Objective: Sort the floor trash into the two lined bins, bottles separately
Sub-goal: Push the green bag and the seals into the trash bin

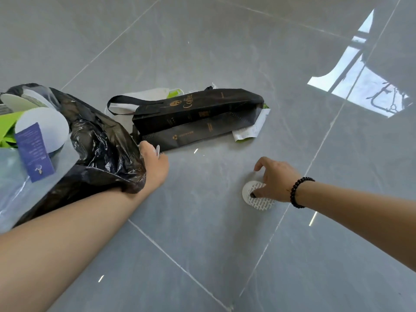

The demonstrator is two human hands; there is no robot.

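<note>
A black-lined bin [99, 149] stands at the left, holding white paper cups, a green bag and a purple card. Its liner drapes over my left forearm. My left hand [155, 165] is just beyond the rim and pinches a small thin white piece [157, 150], seen edge-on. On the grey floor to the right lies a round white lid [255, 200] with printed lines. My right hand [275, 179] is down on the lid, thumb pressed on its top and fingers curled over its far side. No bottle is in view.
A long black Coffee tote bag [195, 118] lies on the floor behind my hands. A white cloth bag [144, 97], a green scrap [175, 93] and a printed paper slip [252, 129] stick out from under it. A bright window reflection [360, 86] is at the right.
</note>
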